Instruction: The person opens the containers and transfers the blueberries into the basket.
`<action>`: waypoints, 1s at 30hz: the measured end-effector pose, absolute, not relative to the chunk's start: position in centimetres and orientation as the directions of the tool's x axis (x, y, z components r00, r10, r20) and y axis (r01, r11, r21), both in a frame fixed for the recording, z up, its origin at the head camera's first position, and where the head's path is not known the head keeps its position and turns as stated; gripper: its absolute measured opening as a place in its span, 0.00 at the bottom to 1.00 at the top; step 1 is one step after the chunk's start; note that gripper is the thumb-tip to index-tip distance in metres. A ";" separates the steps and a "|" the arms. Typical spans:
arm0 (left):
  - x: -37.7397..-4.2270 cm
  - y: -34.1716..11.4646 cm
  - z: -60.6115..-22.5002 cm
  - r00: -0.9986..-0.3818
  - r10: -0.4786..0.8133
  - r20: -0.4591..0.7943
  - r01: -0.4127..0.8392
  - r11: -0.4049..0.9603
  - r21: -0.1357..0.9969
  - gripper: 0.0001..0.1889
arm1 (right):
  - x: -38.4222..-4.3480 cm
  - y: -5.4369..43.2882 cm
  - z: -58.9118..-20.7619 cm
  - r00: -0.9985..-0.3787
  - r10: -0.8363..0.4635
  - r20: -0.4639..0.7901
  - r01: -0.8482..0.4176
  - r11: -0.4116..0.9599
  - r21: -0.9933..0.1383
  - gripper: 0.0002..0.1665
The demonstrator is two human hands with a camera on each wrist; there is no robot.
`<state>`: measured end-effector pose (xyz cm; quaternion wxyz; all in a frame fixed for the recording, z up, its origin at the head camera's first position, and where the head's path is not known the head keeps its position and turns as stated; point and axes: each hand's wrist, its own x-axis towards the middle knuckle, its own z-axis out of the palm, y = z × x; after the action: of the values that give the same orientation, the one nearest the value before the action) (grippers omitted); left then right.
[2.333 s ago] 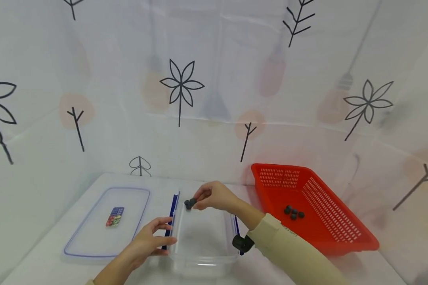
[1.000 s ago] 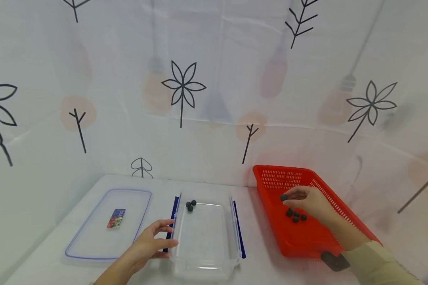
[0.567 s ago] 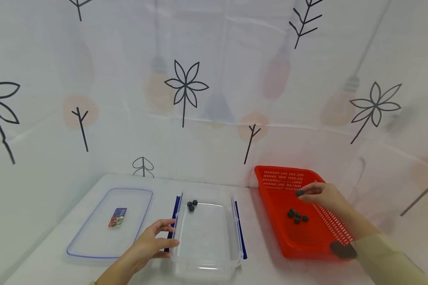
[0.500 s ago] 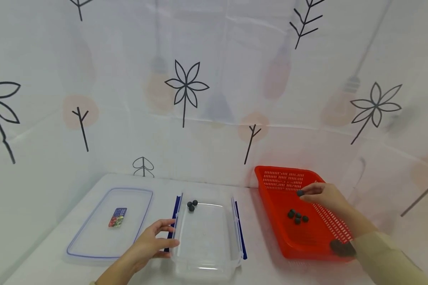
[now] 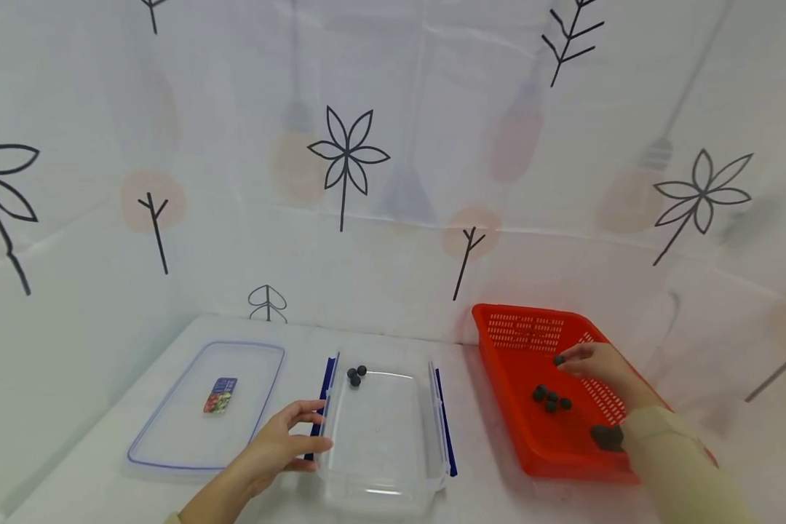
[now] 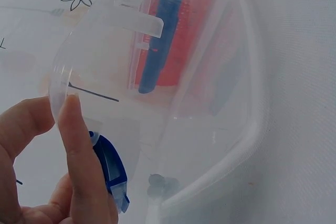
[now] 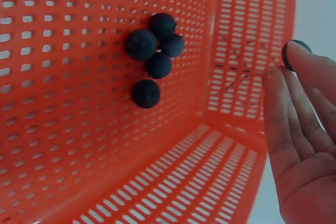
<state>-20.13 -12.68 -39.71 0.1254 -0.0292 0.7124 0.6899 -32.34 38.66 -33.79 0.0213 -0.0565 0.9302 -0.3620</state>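
My left hand grips the left wall of a clear plastic container. In the left wrist view, thumb and fingers sit on either side of its rim, beside a blue clip. Three blueberries lie together in the container's far left corner. Over a red perforated basket, my right hand pinches one blueberry between thumb and fingertips. Several more blueberries rest on the basket floor below the hand.
A clear lid with a blue edge and a fruit label lies left of the container. Behind the white table hangs a patterned white curtain. A dark device is worn at the right wrist.
My right hand has gone from above the container to the basket on the right, where it now holds a blueberry. Three blueberries stay in the container. The left hand keeps its grip.
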 end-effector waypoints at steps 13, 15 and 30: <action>-20.1 -12.6 -39.5 -0.965 0.130 -0.227 -0.224 0.037 0.974 0.35 | -33.3 39.9 -35.6 -0.988 -0.145 -0.055 -0.083 0.792 -0.604 0.15; -20.2 -12.6 -39.6 -0.967 0.126 -0.222 -0.219 0.036 0.975 0.35 | -33.3 40.0 -35.4 -0.991 -0.128 -0.040 -0.079 0.801 -0.593 0.16; -20.1 -12.8 -39.9 -0.969 0.139 -0.205 -0.201 0.043 0.979 0.36 | -31.0 36.4 -31.0 -0.977 -0.199 0.075 -0.199 0.731 -0.652 0.24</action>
<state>-20.08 -12.78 -39.86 0.1229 -0.0218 0.7116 0.6914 -31.04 36.39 -31.05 0.0002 -0.1071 0.9304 -0.3505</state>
